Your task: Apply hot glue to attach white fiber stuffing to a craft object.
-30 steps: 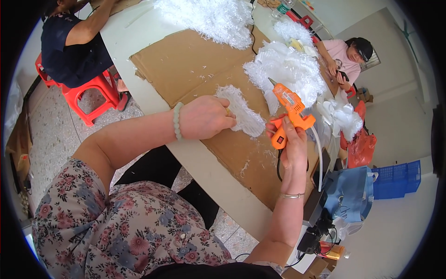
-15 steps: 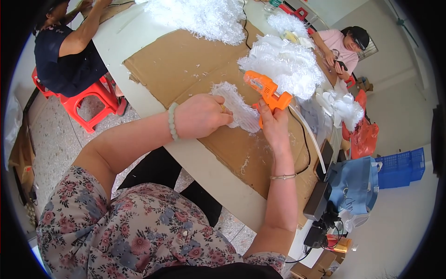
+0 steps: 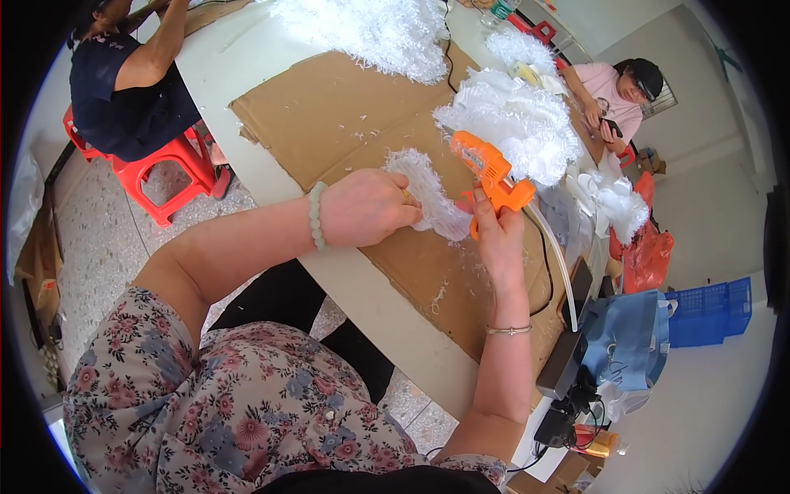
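My right hand [image 3: 499, 243] is closed around the handle of an orange glue gun [image 3: 492, 171], its nozzle pointing away to the upper left. A white glue stick [image 3: 561, 262] trails long from the gun's rear. My left hand [image 3: 370, 207], with a pale bead bracelet at the wrist, is closed with its fingers pinched at the near-left edge of a white fringed piece [image 3: 434, 198]. That piece, pleated with a shaggy edge, lies over a brown cardboard sheet [image 3: 321, 107]. The gun is held just right of it. My left fingertips are partly hidden.
Heaps of white fringed pieces [image 3: 518, 123] and white shreds [image 3: 370, 37] cover the far table. A black cord [image 3: 545, 272] runs beside the gun. A blue bag [image 3: 625, 337] and a power adapter [image 3: 559, 421] are at right. One person [image 3: 613, 95] holds a phone; another [image 3: 123, 82] sits on a red stool [image 3: 169, 177].
The glue gun has moved slightly right and toward me, and its nozzle tilts more steeply away. My left hand keeps its pinch on the fringed piece. The whole view has shifted a little.
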